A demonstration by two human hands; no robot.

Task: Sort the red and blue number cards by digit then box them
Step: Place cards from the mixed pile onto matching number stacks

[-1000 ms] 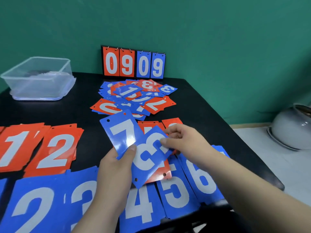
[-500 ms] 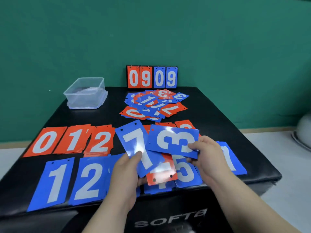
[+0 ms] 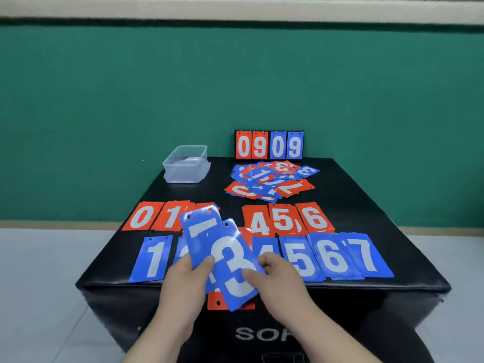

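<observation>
Right now both hands hover over the near edge of the black table (image 3: 366, 205), fanning a few cards. The right hand (image 3: 277, 281) pinches a blue 3 card (image 3: 233, 265), thumb pressed on its face. The left hand (image 3: 183, 281) grips a second blue card (image 3: 201, 229) tucked partly under the 3, its digit mostly covered. A red card (image 3: 217, 302) pokes out beneath them.

On the table lie two sorted rows: the red row (image 3: 282, 218) farther back and the blue row (image 3: 330, 255) nearer. An unsorted pile (image 3: 272, 179) sits behind them, in front of a scoreboard stand (image 3: 269, 145) reading 0909. The clear plastic box (image 3: 187, 163) stands at the far left.
</observation>
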